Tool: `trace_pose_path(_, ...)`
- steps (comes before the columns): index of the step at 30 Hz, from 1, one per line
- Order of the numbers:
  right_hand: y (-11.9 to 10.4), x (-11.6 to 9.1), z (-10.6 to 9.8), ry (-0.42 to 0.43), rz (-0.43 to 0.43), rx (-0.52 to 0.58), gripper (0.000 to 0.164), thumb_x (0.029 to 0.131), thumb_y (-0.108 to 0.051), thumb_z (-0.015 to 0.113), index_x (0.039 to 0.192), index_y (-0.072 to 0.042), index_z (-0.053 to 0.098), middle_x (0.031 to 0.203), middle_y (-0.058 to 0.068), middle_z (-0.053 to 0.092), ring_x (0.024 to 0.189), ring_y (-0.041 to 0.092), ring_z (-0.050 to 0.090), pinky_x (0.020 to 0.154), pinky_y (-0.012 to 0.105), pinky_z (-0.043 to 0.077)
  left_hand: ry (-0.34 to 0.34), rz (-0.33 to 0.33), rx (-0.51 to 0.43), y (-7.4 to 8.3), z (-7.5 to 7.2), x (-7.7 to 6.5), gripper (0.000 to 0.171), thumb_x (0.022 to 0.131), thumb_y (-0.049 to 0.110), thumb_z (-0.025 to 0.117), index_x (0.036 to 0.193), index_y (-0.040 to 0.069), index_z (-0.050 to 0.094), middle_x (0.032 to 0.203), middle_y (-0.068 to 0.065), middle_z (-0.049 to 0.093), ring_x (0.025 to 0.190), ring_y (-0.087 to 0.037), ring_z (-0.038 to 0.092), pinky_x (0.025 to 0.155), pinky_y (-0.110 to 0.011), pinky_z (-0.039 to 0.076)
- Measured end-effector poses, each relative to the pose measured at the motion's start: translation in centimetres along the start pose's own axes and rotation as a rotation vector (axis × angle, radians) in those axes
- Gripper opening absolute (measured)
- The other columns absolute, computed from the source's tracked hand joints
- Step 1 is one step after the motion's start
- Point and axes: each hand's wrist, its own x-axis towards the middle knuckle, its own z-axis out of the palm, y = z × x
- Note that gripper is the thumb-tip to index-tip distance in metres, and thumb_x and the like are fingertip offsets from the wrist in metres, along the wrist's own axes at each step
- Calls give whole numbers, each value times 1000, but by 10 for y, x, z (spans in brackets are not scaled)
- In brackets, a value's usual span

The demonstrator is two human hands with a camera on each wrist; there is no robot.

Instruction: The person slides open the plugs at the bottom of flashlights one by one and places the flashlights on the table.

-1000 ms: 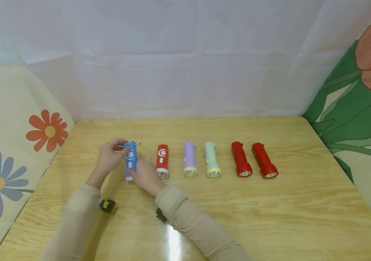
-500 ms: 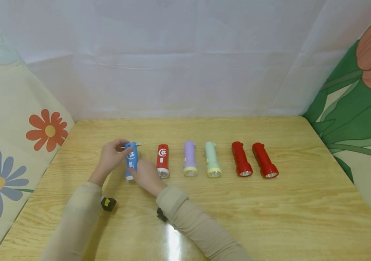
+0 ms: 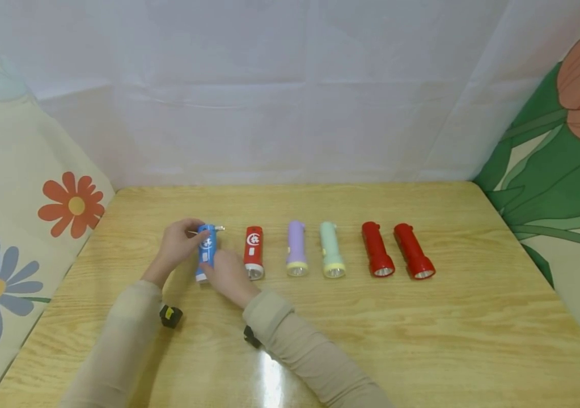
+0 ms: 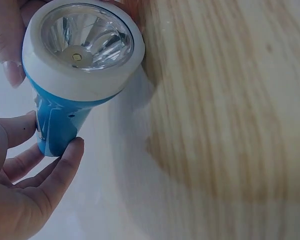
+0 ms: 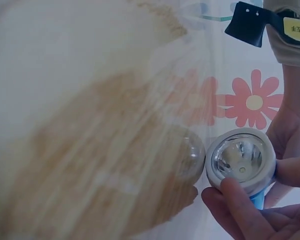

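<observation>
Both hands are on a blue flashlight (image 3: 208, 245) with a white head and a white emblem, at the left of the table in the head view. My left hand (image 3: 180, 242) pinches its far tail end with thumb and fingers. A short metal piece (image 3: 220, 228) sticks out sideways there; its kind cannot be told. My right hand (image 3: 228, 273) grips the near, lens end. In the left wrist view the clear lens (image 4: 87, 37) faces the camera, and left fingertips (image 4: 72, 150) touch the blue tail. The right wrist view shows right fingers around the white lens ring (image 5: 217, 175).
Right of the hands lie a red flashlight with a white head (image 3: 254, 249), a purple one (image 3: 296, 243), a mint one (image 3: 330, 243) and two red ones (image 3: 377, 246), (image 3: 413, 249). A white cloth (image 3: 290, 113) hangs behind the wooden table (image 3: 448, 340).
My left hand and the flashlight's tail have shifted slightly right. The metal piece at the tail shows a little farther right. My right hand and the other flashlights stay in place.
</observation>
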Motion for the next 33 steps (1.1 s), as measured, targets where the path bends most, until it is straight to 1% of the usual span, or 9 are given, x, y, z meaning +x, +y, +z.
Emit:
trace_pose_path(4,1,0,0,-7,5,24,21,88,-26,59,80,-7,60,59,-4,49,50,8,45,44,18,35,-27,-16,13,-2,0,3,36,91,19,56,115,-7,53,111,-26,57,94,-37,58,77,-42,50)
trace_pose_path(9,1,-2,1,-30,8,40,19,86,-25,62,84,-7,59,62,-3,51,52,9,46,45,18,37,-38,-18,28,-4,1,5,36,91,19,55,114,-8,54,109,-27,57,95,-38,57,77,-42,50)
trace_pose_path(14,2,-4,-1,-33,-17,9,24,82,-29,66,92,-8,61,70,-2,57,61,10,50,54,19,39,-50,-37,29,-6,1,6,36,91,21,55,113,-8,54,109,-27,57,96,-38,56,78,-43,49)
trace_pose_path(20,3,-5,-1,-32,-60,-28,22,80,-23,69,94,-8,62,74,-1,60,64,11,53,56,18,41,-61,-61,29,-8,2,8,37,91,21,54,114,-8,54,110,-27,57,98,-37,55,80,-44,48)
trace_pose_path(24,1,-5,0,-48,-31,-95,20,82,-20,66,96,-7,61,78,1,61,67,12,54,57,19,42,-66,-60,28,-10,3,8,36,91,20,54,114,-9,54,110,-27,57,98,-38,55,80,-44,48)
trace_pose_path(27,-1,-6,-1,-62,-13,-165,18,82,-18,66,94,-5,61,78,3,60,69,14,55,57,20,43,-71,-54,31,-11,4,9,35,91,18,55,112,-10,55,109,-28,57,98,-38,55,79,-44,49)
trace_pose_path(31,-1,-7,0,-57,-32,-208,19,81,-18,67,93,-5,60,77,3,59,68,15,56,57,22,44,-82,-42,42,-12,5,11,35,91,18,55,111,-10,55,108,-28,58,98,-39,55,79,-44,48)
trace_pose_path(33,-1,-7,0,-44,-45,-209,22,81,-18,67,98,-4,61,80,4,62,71,15,58,59,22,45,-85,-36,51,-12,5,12,35,91,18,55,110,-11,56,108,-28,58,98,-39,55,79,-45,48)
